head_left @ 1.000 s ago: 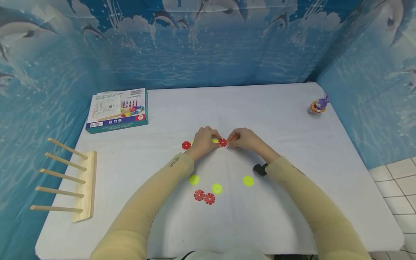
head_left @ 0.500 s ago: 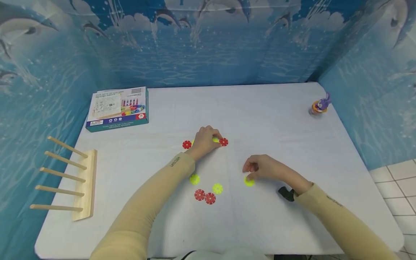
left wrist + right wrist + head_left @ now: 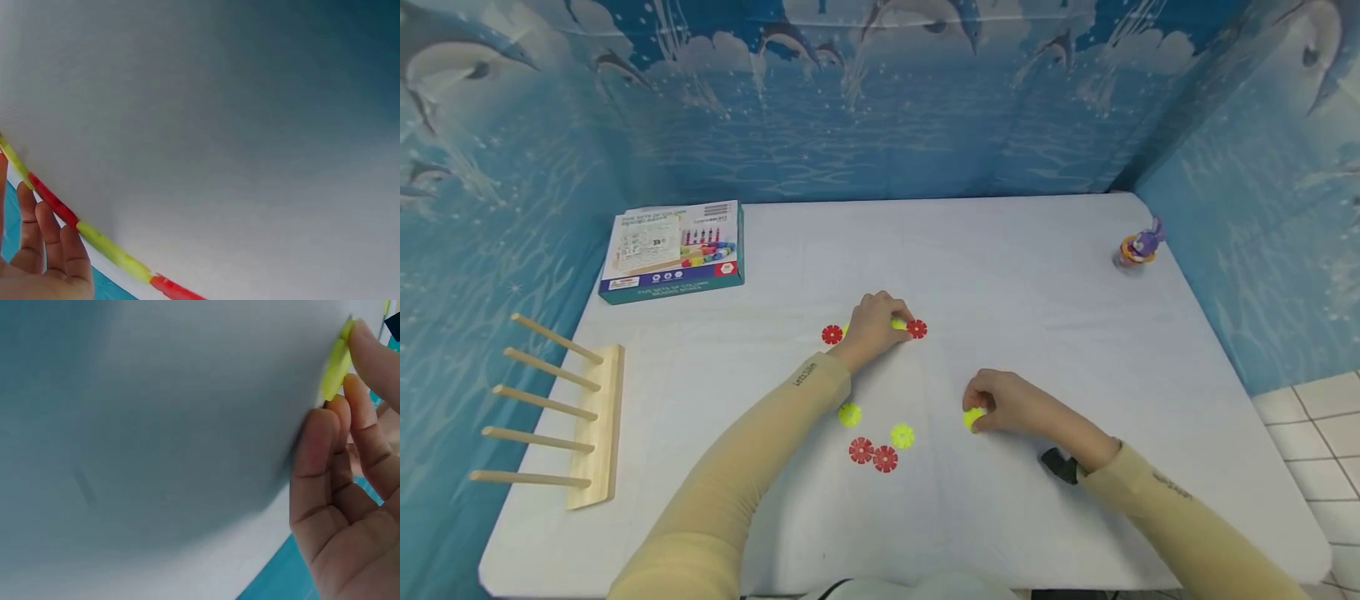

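Note:
My left hand (image 3: 871,329) pinches the right end of a row of alternating red and yellow slotted plastic discs, mostly covered by the hand. A red disc (image 3: 917,329) sits at its fingertips, and another red disc (image 3: 832,334) shows at the far end. In the left wrist view the row (image 3: 112,250) runs edge-on along the fingertips. Lower and to the right, my right hand (image 3: 1011,404) pinches a yellow slotted disc (image 3: 972,417) between thumb and fingers, close over the white table; the right wrist view shows that yellow disc (image 3: 337,369) edge-on.
Loose yellow discs (image 3: 902,435) and red discs (image 3: 885,459) lie nearer the body. A wooden peg rack (image 3: 601,425) stands at left, behind it a toy box (image 3: 673,254). A purple figurine (image 3: 1142,243) stands at the back right of the white table (image 3: 1037,517).
My right hand has left the row's red end, moved down and right to the loose yellow disc, and taken hold of it. The left hand has kept its place on the row.

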`<state>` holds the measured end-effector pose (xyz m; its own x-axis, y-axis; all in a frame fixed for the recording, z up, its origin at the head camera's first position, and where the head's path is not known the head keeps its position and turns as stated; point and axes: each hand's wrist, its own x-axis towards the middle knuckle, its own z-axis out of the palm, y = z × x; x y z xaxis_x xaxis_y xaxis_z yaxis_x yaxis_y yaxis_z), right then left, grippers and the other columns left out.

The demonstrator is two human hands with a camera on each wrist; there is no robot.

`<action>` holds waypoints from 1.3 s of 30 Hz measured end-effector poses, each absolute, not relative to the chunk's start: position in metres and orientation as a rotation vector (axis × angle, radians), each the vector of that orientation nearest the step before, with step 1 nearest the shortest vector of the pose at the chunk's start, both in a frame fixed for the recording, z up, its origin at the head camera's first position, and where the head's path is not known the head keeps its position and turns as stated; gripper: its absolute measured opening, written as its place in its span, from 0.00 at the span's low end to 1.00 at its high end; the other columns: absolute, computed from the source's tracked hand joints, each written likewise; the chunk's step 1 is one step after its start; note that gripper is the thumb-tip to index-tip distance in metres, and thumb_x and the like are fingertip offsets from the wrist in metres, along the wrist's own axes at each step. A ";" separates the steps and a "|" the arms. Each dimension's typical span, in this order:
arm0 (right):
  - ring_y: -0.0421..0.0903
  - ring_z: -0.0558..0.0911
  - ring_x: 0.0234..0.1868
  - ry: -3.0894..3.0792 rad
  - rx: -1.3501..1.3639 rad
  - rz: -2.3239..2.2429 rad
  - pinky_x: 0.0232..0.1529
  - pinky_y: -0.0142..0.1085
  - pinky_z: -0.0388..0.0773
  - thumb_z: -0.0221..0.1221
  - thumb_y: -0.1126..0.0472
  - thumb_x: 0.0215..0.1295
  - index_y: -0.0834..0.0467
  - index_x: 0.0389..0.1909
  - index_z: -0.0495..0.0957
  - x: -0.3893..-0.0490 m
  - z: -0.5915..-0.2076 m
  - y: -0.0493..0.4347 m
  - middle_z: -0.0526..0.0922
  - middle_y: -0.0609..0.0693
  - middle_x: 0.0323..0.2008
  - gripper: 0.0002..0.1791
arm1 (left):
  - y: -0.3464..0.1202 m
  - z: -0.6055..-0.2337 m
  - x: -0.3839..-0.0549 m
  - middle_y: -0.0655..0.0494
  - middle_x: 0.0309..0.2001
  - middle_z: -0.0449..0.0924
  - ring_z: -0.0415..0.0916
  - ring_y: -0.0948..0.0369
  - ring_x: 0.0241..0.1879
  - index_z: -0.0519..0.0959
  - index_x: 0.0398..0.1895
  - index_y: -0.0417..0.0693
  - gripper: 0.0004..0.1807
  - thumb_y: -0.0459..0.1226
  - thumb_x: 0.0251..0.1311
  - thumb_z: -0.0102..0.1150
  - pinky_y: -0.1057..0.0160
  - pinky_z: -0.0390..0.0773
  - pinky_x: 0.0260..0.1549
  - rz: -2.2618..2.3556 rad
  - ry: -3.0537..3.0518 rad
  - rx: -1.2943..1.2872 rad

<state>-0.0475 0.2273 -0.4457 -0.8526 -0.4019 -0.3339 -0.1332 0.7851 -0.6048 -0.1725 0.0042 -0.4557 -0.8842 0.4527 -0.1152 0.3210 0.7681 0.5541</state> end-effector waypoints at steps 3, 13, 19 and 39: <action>0.42 0.71 0.33 2.534 -0.406 -0.788 0.34 0.32 0.71 0.72 0.66 0.50 0.54 0.32 0.78 -0.046 -0.443 0.225 0.74 0.46 0.29 0.12 | 0.004 -0.455 -0.172 0.51 0.49 0.79 0.70 0.52 0.53 0.85 0.46 0.53 0.14 0.41 0.56 0.71 0.52 0.70 0.55 0.789 2.720 0.607; 0.42 0.71 0.31 2.456 -0.438 -0.794 0.33 0.32 0.70 0.72 0.66 0.51 0.54 0.28 0.78 -0.054 -0.440 0.225 0.74 0.45 0.26 0.11 | 0.004 -0.453 -0.169 0.51 0.49 0.79 0.70 0.51 0.52 0.86 0.45 0.52 0.13 0.40 0.56 0.71 0.52 0.70 0.54 0.801 2.723 0.606; 0.43 0.73 0.30 2.363 -0.375 -0.891 0.34 0.34 0.71 0.70 0.63 0.55 0.53 0.30 0.81 -0.081 -0.438 0.230 0.76 0.45 0.25 0.06 | 0.004 -0.454 -0.170 0.52 0.49 0.79 0.70 0.52 0.52 0.85 0.45 0.53 0.13 0.41 0.57 0.70 0.52 0.70 0.54 0.788 2.731 0.610; 0.47 0.77 0.38 2.547 -0.006 -1.088 0.42 0.34 0.73 0.66 0.61 0.62 0.61 0.42 0.81 -0.170 -0.448 0.213 0.81 0.53 0.37 0.11 | 0.006 -0.454 -0.173 0.53 0.49 0.79 0.71 0.52 0.52 0.86 0.45 0.55 0.13 0.42 0.56 0.71 0.53 0.70 0.54 0.721 2.748 0.605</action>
<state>-0.1695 0.2128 -0.4485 -0.9317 -0.1467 -0.3324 0.1387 0.7021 -0.6985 -0.1728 0.0065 -0.4545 -0.8866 0.4467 -0.1199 0.3302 0.7929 0.5121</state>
